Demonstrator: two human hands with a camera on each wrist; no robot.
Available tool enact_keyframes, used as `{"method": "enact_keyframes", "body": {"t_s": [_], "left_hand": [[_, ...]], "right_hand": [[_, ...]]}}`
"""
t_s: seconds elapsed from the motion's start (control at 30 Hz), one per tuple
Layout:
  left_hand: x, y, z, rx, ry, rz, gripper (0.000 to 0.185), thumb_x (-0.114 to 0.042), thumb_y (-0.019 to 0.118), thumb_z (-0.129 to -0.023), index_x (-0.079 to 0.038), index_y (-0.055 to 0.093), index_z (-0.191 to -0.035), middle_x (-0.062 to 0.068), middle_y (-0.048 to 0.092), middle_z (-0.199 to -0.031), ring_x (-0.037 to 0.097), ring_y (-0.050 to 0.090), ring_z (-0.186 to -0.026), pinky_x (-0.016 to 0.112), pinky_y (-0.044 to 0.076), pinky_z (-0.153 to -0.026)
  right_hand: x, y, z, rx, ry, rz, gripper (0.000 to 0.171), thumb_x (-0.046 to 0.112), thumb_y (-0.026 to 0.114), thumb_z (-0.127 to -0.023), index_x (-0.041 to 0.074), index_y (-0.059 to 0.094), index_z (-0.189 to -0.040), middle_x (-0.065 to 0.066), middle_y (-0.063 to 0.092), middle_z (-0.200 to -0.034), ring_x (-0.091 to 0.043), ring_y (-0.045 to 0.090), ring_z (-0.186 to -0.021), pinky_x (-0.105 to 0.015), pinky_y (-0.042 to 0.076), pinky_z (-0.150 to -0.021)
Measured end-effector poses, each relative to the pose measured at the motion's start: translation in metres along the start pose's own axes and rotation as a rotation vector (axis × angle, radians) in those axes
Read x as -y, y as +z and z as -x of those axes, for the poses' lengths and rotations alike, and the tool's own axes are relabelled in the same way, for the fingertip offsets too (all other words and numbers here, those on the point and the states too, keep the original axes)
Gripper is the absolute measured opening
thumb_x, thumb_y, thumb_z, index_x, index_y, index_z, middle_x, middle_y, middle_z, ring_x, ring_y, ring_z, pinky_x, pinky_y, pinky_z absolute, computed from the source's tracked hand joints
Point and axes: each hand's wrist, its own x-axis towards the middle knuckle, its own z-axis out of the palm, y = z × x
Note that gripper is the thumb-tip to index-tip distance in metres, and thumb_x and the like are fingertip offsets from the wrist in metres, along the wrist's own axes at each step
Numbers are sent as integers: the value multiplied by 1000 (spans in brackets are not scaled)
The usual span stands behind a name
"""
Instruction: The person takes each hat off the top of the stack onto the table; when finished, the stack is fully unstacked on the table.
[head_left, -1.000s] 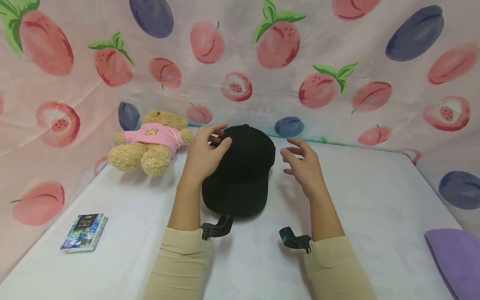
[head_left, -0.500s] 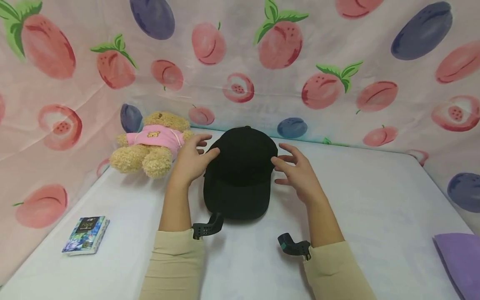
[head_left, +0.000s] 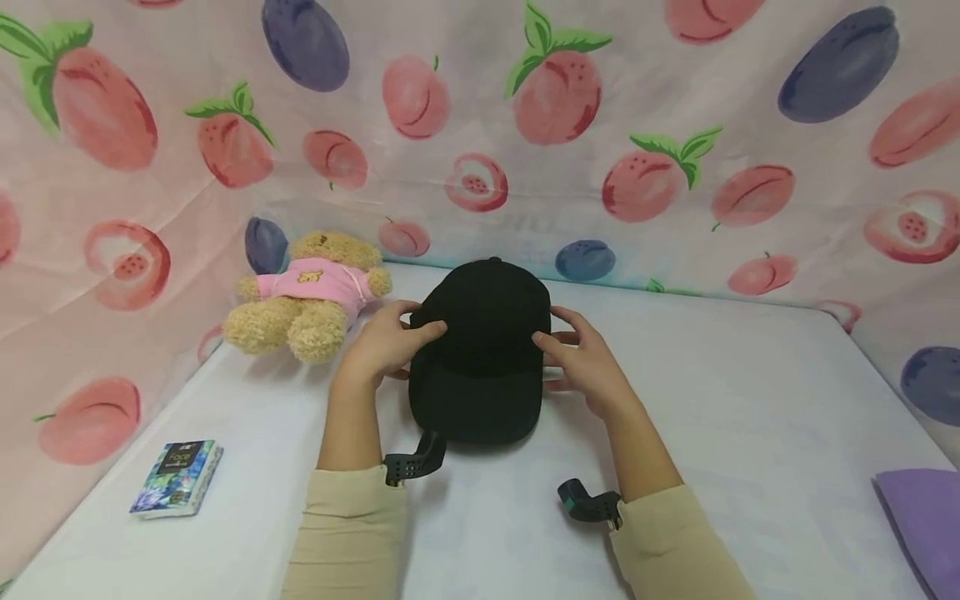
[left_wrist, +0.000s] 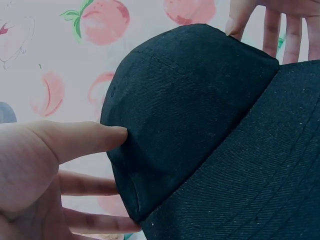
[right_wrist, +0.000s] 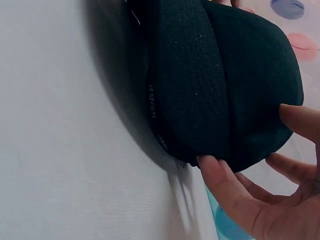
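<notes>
A black baseball cap (head_left: 483,325) sits on the white table, crown toward the back and brim toward the person. At its left side my left hand (head_left: 384,346) grips the crown, thumb on the front and the other fingers partly hidden behind the edge. My right hand (head_left: 585,362) holds the opposite side the same way. In the left wrist view, the left thumb (left_wrist: 100,140) presses the dark cloth beside the brim seam. From the right wrist, small pale lettering shows along the edge of the cap (right_wrist: 195,90), with fingertips against its rim.
Left of the cap, a teddy bear (head_left: 307,292) in a pink top lies at the back. A small blue-patterned tissue pack (head_left: 178,479) is at the front left. Something flat and purple (head_left: 926,525) lies at the right edge. Fruit-print cloth (head_left: 480,100) hangs behind the table.
The left hand has come off the cap's top and down to its left side. The right hand has moved leftward onto the cap. Both now hold it; the cap stays in place.
</notes>
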Motion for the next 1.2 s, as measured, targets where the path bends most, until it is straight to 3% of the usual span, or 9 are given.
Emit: {"method": "enact_keyframes", "body": {"t_s": [0.43,0.87,1.2], "left_hand": [[-5,6,0,-45,18,-78,70,-42,62,-100,-9,39,-157,23,50,-152,38,59,-128,48,61,-88],[-9,6,2,-66,27,-56,67,-43,60,-100,-9,42,-155,21,52,-151,36,60,-127,45,62,-86],[-19,6,9,-112,65,-87,68,-45,59,-100,-8,44,-155,21,50,-153,37,53,-136,54,49,-108]], "right_hand": [[1,2,0,-40,13,-3,70,35,64,-102,26,30,-163,-19,44,-153,-38,67,-118,-47,62,-87],[5,1,1,-51,-7,-12,68,37,65,-101,29,34,-161,-15,46,-151,-36,68,-115,-44,63,-82],[11,-3,6,-72,-44,-25,67,38,65,-101,29,36,-161,-15,47,-150,-35,67,-115,-42,64,-82]]}}
